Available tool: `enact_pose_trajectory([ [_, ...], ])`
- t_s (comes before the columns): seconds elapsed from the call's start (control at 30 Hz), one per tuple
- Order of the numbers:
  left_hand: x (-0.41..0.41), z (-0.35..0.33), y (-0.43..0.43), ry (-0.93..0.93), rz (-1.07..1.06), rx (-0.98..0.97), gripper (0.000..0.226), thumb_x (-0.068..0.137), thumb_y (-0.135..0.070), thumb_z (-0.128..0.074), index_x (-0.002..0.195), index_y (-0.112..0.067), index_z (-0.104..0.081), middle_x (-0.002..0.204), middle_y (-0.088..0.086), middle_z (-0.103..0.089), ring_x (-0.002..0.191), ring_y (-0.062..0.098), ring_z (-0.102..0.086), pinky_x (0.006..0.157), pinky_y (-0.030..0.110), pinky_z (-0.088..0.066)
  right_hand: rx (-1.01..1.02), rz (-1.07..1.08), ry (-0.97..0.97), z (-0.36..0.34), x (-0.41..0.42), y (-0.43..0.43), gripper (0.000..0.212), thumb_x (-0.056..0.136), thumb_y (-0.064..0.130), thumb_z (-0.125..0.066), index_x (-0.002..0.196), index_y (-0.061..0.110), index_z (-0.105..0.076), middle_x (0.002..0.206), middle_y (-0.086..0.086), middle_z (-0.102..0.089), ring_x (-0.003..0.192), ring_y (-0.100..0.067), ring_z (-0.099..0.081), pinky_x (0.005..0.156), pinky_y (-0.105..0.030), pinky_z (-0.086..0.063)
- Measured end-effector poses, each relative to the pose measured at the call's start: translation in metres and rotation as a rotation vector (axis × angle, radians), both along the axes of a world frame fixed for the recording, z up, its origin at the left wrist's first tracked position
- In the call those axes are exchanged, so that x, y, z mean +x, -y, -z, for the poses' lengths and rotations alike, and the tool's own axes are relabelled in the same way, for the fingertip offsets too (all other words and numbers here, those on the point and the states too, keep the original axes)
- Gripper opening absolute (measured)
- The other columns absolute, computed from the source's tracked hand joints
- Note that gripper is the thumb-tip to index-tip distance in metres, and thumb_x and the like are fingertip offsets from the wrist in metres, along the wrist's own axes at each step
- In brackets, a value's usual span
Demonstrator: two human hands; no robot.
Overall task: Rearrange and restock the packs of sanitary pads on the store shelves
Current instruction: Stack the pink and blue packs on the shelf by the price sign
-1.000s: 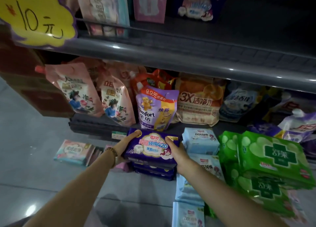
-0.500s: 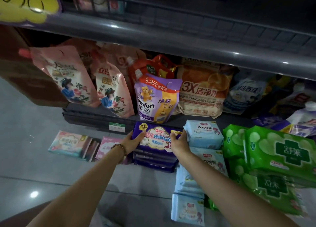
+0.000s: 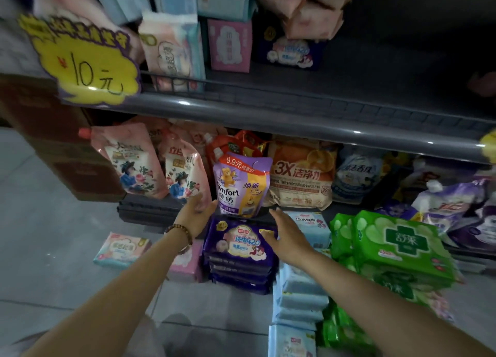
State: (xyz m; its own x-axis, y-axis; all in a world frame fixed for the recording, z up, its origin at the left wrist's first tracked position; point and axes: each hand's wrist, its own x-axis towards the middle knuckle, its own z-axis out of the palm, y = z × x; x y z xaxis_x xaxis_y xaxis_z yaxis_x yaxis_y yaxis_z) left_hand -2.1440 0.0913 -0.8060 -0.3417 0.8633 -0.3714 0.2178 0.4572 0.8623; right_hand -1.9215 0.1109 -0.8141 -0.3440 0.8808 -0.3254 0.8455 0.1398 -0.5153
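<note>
Nearest you, a light blue pack (image 3: 291,340) lies on the grey floor (image 3: 53,249), and a stack of more light blue packs (image 3: 299,289) runs away from it, with a heap of green packs (image 3: 397,246) to its right.

Farther in, your two hands flank the stack of purple packs (image 3: 239,252). Your left hand (image 3: 197,217), with a bead bracelet (image 3: 179,233) on its wrist, has its fingers straight and holds nothing; it is just beside the stack's far left corner. Your right hand (image 3: 288,239) is spread open too. Its thumb lies over the top pack's right edge, though you cannot tell if it touches.

The stack sits on the floor, about four flat packs high. The top one is dark purple with a pale cloud panel, blue "420" lettering and a gold seal at its far left corner. A pink pack (image 3: 188,262) lies just left of it, and a pastel pack (image 3: 120,249) farther left.

Beyond, the low shelf holds a purple Comfort pouch (image 3: 241,184), pink pouches (image 3: 131,163) and an orange bag (image 3: 300,176).

On the upper shelf (image 3: 268,120), a like purple pack (image 3: 291,51) stands under pale pink packs, right of a yellow price sign (image 3: 88,69).
</note>
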Motion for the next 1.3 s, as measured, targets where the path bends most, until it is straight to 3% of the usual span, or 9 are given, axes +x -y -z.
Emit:
enact_pose_trajectory([
  [0.13,0.001,-0.054,0.008,-0.16,0.152,0.084,0.06,0.093,-0.028,-0.057,0.146,-0.014,-0.032,0.148,0.007,-0.035,0.133,0.027,-0.04,0.107,0.034,-0.037,0.124,-0.07,-0.01,-0.059,0.02,0.002,0.064,0.101,0.037,-0.044,0.154,0.026,-0.011,0.162,0.003,-0.006,0.149,-0.016,-0.005,0.117,-0.031,-0.013],
  [0.27,0.006,-0.115,0.014,-0.524,0.271,0.246,0.064,0.092,-0.04,-0.055,0.147,-0.019,-0.03,0.149,0.006,-0.038,0.134,0.025,-0.039,0.108,0.035,-0.036,0.276,-0.089,-0.028,-0.117,0.037,-0.004,0.061,0.1,0.037,-0.046,0.153,0.025,-0.017,0.161,0.006,-0.008,0.148,-0.013,-0.009,0.117,-0.031,-0.015],
  [0.4,0.009,-0.159,0.005,-0.698,0.311,0.363,0.069,0.092,-0.048,-0.051,0.149,-0.023,-0.024,0.152,0.002,-0.033,0.139,0.021,-0.029,0.112,0.036,-0.03,0.398,-0.082,-0.093,-0.161,0.047,-0.018,0.061,0.099,0.036,-0.049,0.152,0.025,-0.022,0.16,0.007,-0.012,0.147,-0.011,-0.013,0.119,-0.032,-0.019],
  [0.67,0.023,-0.217,-0.046,-0.65,0.308,0.488,0.079,0.089,-0.057,-0.047,0.152,-0.028,-0.01,0.157,-0.004,-0.02,0.144,0.018,-0.019,0.115,0.035,-0.025,0.387,0.098,-0.371,-0.218,0.051,-0.074,0.068,0.092,0.051,-0.052,0.15,0.034,-0.02,0.159,0.011,-0.014,0.145,-0.011,-0.017,0.113,-0.029,-0.023],
  [0.87,0.047,-0.246,-0.125,-0.304,0.209,0.592,0.093,0.083,-0.06,-0.054,0.15,-0.035,0.005,0.16,-0.008,-0.001,0.146,0.014,-0.011,0.114,0.033,-0.021,0.107,0.495,-0.879,-0.256,0.044,-0.158,0.093,0.077,0.064,-0.06,0.152,0.031,-0.015,0.159,-0.001,-0.019,0.143,-0.024,-0.027,0.112,-0.045,-0.033],
  [0.97,0.056,-0.252,-0.167,-0.346,0.197,0.639,0.1,0.082,-0.057,-0.06,0.148,-0.039,0.013,0.158,-0.006,-0.004,0.144,0.018,-0.016,0.112,0.036,-0.026,-0.019,0.601,-1.02,-0.272,0.037,-0.208,0.096,0.077,0.067,-0.061,0.152,0.032,-0.012,0.156,-0.006,-0.024,0.139,-0.031,-0.03,0.104,-0.05,-0.038],
  [1.1,0.066,-0.259,-0.21,-0.443,0.059,0.71,0.109,0.076,-0.064,-0.062,0.142,-0.047,0.023,0.152,-0.01,0.008,0.133,0.027,-0.036,0.092,0.03,-0.043,-0.07,0.616,-1.111,-0.294,0.023,-0.272,0.112,0.061,0.078,-0.063,0.152,0.029,-0.019,0.152,-0.008,-0.033,0.134,-0.035,-0.038,0.099,-0.054,-0.039],
  [1.2,0.071,-0.256,-0.229,-0.375,-0.015,0.758,0.107,0.077,-0.058,-0.064,0.138,-0.05,0.023,0.145,-0.017,0.015,0.127,0.022,-0.041,0.08,0.021,-0.042,-0.173,0.584,-1.135,-0.302,0.014,-0.312,0.127,0.042,0.086,-0.07,0.149,0.034,-0.026,0.15,-0.007,-0.038,0.129,-0.036,-0.043,0.1,-0.06,-0.036],
  [1.3,0.071,-0.242,-0.237,-0.413,-0.024,0.776,0.105,0.077,-0.059,-0.062,0.131,-0.05,0.028,0.147,-0.017,0.028,0.138,0.017,-0.026,0.087,0.017,-0.035,-0.24,0.449,-1.138,-0.291,0.008,-0.327,0.089,0.066,0.075,-0.065,0.138,0.027,-0.045,0.144,-0.01,-0.045,0.123,-0.036,-0.048,0.096,-0.057,-0.041],
])
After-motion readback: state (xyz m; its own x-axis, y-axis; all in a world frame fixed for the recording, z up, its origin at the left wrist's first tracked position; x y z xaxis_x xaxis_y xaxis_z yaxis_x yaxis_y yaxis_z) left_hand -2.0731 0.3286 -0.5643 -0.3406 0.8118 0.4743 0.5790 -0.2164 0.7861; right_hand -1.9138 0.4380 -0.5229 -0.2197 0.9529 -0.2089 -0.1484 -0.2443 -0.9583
